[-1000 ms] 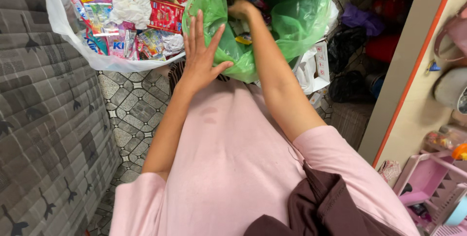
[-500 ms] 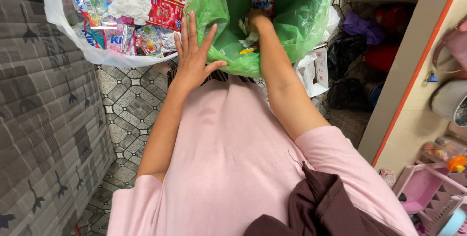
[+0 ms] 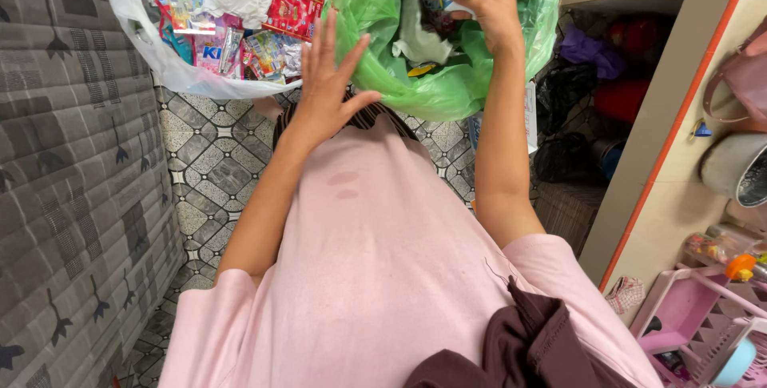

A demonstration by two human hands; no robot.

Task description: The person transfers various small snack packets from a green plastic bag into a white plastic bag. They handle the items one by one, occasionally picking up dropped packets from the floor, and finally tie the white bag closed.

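A tiled floor (image 3: 212, 168) patterned with grey and white diamond shapes is seen at the left centre. A clear plastic bag (image 3: 160, 68) stuffed with coloured wrappers (image 3: 276, 12) and crumpled white paper is set on it at the top left. Just beside that bag, a green plastic bag (image 3: 447, 92) is placed, though its base is hidden, so contact with the tiles cannot be confirmed. At the right, dark bags (image 3: 563, 156) and what may be a red container (image 3: 627, 100) are stowed low in shadow, apparently on the floor.
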